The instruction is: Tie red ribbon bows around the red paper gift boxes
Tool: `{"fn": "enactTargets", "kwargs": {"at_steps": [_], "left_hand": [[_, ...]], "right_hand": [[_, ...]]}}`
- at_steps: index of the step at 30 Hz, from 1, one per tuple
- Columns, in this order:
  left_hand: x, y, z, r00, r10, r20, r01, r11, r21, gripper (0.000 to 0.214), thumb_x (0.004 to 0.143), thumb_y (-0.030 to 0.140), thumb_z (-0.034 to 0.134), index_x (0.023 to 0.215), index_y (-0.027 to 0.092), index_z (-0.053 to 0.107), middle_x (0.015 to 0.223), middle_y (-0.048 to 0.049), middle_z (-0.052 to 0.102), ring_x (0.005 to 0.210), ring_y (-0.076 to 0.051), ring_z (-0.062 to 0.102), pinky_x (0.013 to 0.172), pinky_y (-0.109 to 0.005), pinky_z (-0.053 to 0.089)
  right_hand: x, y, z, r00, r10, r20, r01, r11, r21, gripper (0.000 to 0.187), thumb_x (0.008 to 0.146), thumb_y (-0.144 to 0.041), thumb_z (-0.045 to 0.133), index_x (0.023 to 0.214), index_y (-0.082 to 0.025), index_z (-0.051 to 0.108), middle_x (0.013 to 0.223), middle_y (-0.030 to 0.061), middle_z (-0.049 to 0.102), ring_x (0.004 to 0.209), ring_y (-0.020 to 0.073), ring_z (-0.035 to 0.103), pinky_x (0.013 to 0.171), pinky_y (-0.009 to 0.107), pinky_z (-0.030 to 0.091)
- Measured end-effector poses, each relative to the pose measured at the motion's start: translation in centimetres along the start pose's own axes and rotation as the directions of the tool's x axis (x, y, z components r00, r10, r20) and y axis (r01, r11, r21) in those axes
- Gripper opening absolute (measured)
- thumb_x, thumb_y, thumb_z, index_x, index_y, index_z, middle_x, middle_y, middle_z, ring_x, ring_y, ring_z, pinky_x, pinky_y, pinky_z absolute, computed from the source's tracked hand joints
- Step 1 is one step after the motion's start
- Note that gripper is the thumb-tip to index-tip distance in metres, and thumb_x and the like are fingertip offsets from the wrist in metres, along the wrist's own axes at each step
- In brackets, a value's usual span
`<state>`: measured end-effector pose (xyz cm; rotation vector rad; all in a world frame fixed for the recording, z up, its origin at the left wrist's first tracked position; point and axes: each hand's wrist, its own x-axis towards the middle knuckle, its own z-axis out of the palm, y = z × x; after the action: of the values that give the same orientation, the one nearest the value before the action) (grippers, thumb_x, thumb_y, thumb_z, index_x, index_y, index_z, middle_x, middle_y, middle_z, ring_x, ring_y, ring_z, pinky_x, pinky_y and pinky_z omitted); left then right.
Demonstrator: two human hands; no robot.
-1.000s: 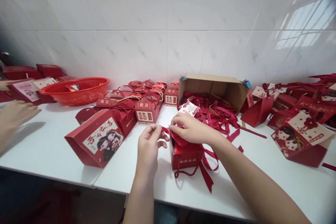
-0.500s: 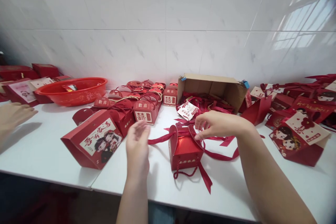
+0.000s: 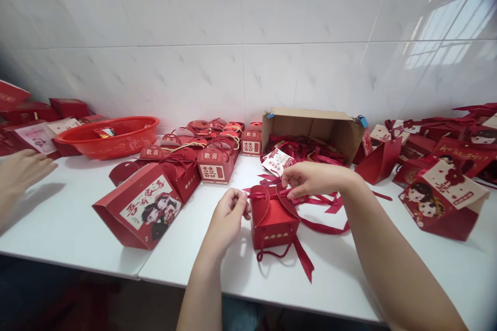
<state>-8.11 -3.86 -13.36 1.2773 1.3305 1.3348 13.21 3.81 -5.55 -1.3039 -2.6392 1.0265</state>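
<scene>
A small red gift box (image 3: 275, 225) stands before me, its rounded flaps bent up at the top. A dark red ribbon (image 3: 258, 194) threads through the flaps, and loose lengths trail right and in front. Red rope hangs on its front face. My left hand (image 3: 230, 214) pinches the ribbon just outside the left flap. At the right flap, my right hand (image 3: 310, 180) has thumb and fingers closed on the flap's upper edge; whether ribbon is also between them is hidden.
Behind the box, a cardboard carton (image 3: 316, 115) on its side holds red ribbons. Finished-looking red boxes (image 3: 215, 165) sit left of it, near a red plastic basket (image 3: 112, 149). More red boxes (image 3: 444, 199) crowd the right. Another person's hand (image 3: 27, 170) is at far left.
My left hand has moved right and up to the left flap and closed on the ribbon. The ribbon end there has drawn in. My right hand has shifted slightly left.
</scene>
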Motion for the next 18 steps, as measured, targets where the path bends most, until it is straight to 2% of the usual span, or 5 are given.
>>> {"fn": "enactTargets", "kwargs": {"at_steps": [2, 5, 7, 12, 18], "left_hand": [[-0.1, 0.2, 0.1, 0.999, -0.037, 0.001, 0.037, 0.999, -0.006, 0.031, 0.079, 0.048, 0.055, 0.067, 0.02, 0.048, 0.051, 0.0065, 0.044, 0.047, -0.01, 0.042, 0.048, -0.02, 0.036], [-0.2, 0.3, 0.0, 0.998, -0.052, -0.03, 0.054, 0.997, 0.051, 0.034, 0.075, 0.051, 0.059, 0.066, 0.019, 0.052, 0.049, 0.0068, 0.039, 0.044, -0.01, 0.037, 0.042, -0.019, 0.03], [-0.1, 0.3, -0.1, 0.999, -0.039, -0.038, 0.043, 0.994, 0.104, 0.036, 0.072, 0.054, 0.062, 0.065, 0.018, 0.055, 0.05, 0.0058, 0.039, 0.045, -0.01, 0.035, 0.039, -0.019, 0.026], [-0.1, 0.3, -0.3, 0.999, -0.023, 0.024, 0.018, 0.982, 0.188, 0.043, 0.065, 0.053, 0.069, 0.052, 0.018, 0.048, 0.049, 0.0057, 0.037, 0.044, -0.008, 0.029, 0.039, -0.019, 0.02], [0.0, 0.1, -0.2, 0.999, -0.03, 0.035, 0.023, 0.984, 0.174, 0.049, 0.071, 0.054, 0.063, 0.047, 0.019, 0.04, 0.046, 0.0058, 0.032, 0.044, -0.008, 0.03, 0.041, -0.02, 0.022]], "right_hand": [[-0.3, 0.0, -0.3, 1.0, -0.011, -0.011, 0.01, 0.999, -0.043, 0.023, 0.076, -0.043, 0.063, 0.076, -0.02, 0.06, 0.068, -0.0002, 0.059, 0.057, 0.012, 0.051, 0.047, 0.024, 0.034], [-0.7, 0.0, -0.7, 0.999, -0.028, -0.043, 0.024, 0.996, -0.09, 0.046, 0.077, -0.061, 0.055, 0.06, -0.019, 0.054, 0.053, -0.003, 0.043, 0.046, 0.0086, 0.033, 0.042, 0.025, 0.023], [-0.9, 0.1, -0.8, 0.998, -0.019, -0.068, 0.013, 0.996, -0.087, 0.05, 0.077, -0.065, 0.054, 0.055, -0.019, 0.05, 0.05, -0.0044, 0.035, 0.044, 0.0076, 0.026, 0.041, 0.025, 0.019], [-0.9, 0.5, -0.9, 0.996, 0.033, -0.088, -0.04, 0.996, -0.075, 0.052, 0.071, -0.066, 0.06, 0.052, -0.019, 0.045, 0.049, -0.0052, 0.03, 0.043, 0.0068, 0.023, 0.039, 0.025, 0.017], [-1.4, 0.6, -1.2, 0.994, 0.058, -0.098, -0.066, 0.995, -0.079, 0.06, 0.072, -0.065, 0.059, 0.048, -0.02, 0.028, 0.048, -0.0061, 0.022, 0.042, 0.0069, 0.017, 0.041, 0.027, 0.013]]}}
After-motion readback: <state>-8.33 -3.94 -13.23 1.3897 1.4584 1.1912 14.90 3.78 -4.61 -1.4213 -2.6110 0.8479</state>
